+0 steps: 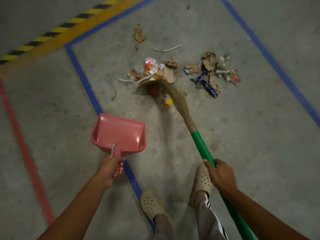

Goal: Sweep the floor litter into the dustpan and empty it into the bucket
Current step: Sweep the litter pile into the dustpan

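My left hand (pixel 110 168) grips the handle of a pink dustpan (pixel 119 134), held above the floor with its pan empty. My right hand (pixel 220 174) grips the green handle of a grass broom (pixel 200 144). The broom's bristles (pixel 155 87) lie blurred on the near edge of a litter pile (pixel 161 70) of cardboard scraps and wrappers. A second litter heap (pixel 213 73) lies to the right, and a brown scrap (pixel 138 36) and a white strip (pixel 167 48) lie farther off. No bucket is in view.
The grey concrete floor carries blue tape lines (pixel 86 84), a red line (pixel 26 151) at the left and a yellow-black hazard stripe (pixel 52 32) at the far left. My feet in beige clogs (pixel 152 203) stand near the bottom.
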A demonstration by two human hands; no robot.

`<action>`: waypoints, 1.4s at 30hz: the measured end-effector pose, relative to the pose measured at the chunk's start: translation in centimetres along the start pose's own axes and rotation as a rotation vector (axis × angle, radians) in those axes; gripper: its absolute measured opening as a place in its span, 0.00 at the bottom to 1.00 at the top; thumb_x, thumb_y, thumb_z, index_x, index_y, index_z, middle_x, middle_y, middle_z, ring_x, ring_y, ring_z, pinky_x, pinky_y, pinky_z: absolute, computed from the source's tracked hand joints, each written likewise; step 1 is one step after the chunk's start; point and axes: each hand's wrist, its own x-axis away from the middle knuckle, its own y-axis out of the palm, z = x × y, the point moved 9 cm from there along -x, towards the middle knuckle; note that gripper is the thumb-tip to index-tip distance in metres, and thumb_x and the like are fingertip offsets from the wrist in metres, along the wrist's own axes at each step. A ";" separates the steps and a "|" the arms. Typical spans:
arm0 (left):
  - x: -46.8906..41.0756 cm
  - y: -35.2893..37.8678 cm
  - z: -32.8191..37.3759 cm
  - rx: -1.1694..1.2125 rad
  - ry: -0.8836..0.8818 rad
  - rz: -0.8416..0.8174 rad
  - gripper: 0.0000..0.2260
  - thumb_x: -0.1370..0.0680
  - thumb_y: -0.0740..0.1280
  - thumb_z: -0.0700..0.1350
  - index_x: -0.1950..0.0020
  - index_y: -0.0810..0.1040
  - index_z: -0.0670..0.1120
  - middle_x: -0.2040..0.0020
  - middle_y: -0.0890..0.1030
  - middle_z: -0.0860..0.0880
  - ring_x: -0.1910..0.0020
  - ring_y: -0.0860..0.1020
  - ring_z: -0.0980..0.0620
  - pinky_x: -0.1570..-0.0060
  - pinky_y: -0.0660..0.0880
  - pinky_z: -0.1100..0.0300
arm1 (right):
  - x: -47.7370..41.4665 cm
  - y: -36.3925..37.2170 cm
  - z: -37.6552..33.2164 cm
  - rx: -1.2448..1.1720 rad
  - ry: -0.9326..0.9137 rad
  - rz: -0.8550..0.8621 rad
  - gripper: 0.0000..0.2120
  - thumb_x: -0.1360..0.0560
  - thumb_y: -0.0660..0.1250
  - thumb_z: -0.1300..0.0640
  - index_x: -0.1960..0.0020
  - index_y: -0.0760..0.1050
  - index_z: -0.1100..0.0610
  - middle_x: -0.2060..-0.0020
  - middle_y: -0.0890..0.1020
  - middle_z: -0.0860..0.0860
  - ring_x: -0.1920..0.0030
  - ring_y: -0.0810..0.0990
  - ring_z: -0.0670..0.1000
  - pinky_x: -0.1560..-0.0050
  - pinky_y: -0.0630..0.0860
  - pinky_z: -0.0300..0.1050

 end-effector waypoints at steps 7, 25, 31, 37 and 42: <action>0.1 2.8 5.7 -0.006 0.051 -0.024 0.10 0.22 0.67 0.35 0.62 0.72 0.42 0.76 0.71 0.47 0.84 0.67 0.56 0.83 0.64 0.69 | -0.4 -3.6 0.6 -0.021 0.003 0.046 0.15 0.20 0.63 0.41 0.52 0.75 0.53 0.68 0.79 0.50 0.69 0.79 0.49 0.69 0.73 0.42; -2.9 15.5 18.3 -0.304 0.368 -0.118 0.18 0.20 0.68 0.56 0.58 0.73 0.43 0.71 0.74 0.42 0.79 0.70 0.50 0.78 0.65 0.64 | -12.3 -12.6 3.3 -0.341 0.271 0.284 0.20 0.19 0.60 0.40 0.59 0.73 0.56 0.65 0.80 0.55 0.65 0.79 0.54 0.65 0.75 0.45; -9.3 21.5 20.7 -0.364 0.447 -0.197 0.19 0.20 0.67 0.56 0.60 0.73 0.42 0.72 0.74 0.42 0.80 0.69 0.49 0.80 0.64 0.63 | -19.8 -11.0 5.7 -0.322 0.440 0.266 0.24 0.20 0.61 0.40 0.54 0.77 0.62 0.62 0.82 0.58 0.64 0.82 0.57 0.63 0.79 0.48; -13.5 20.2 21.3 -0.452 0.460 -0.248 0.19 0.20 0.67 0.55 0.61 0.72 0.42 0.71 0.74 0.42 0.79 0.70 0.48 0.79 0.65 0.63 | -20.4 -4.2 0.2 0.007 0.297 0.157 0.20 0.20 0.60 0.40 0.50 0.75 0.58 0.60 0.78 0.54 0.62 0.77 0.55 0.62 0.72 0.45; -15.7 13.9 23.2 -0.500 0.458 -0.234 0.19 0.20 0.68 0.56 0.59 0.72 0.41 0.71 0.74 0.42 0.79 0.70 0.49 0.79 0.65 0.62 | -16.9 0.5 -5.2 0.140 0.172 0.142 0.18 0.20 0.58 0.38 0.50 0.73 0.53 0.65 0.76 0.49 0.66 0.77 0.51 0.65 0.74 0.45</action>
